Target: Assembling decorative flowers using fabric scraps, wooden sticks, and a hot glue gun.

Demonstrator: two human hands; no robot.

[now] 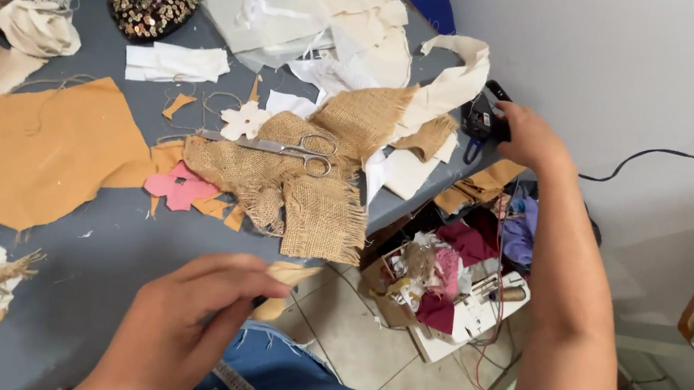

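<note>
The left hand [182, 323] pinches a small tan scrap of fabric [286, 282] between thumb and fingertips, at the near edge of the grey table [105, 240], above a denim-clad lap. The right hand [531, 136] reaches to the table's far right corner, fingers closed around a black glue gun [484, 115] with a blue trigger. Between the hands lies frayed burlap [314, 183], with steel scissors [300, 150] resting on top. A pink cut-out [180, 187] sits just left of the burlap, beside a large orange cloth [38, 148]. Cream cloth pieces [330, 15] pile up behind. On the floor below the corner stands an open cardboard box [431, 288] stuffed with scraps in maroon, pink and white.
</note>
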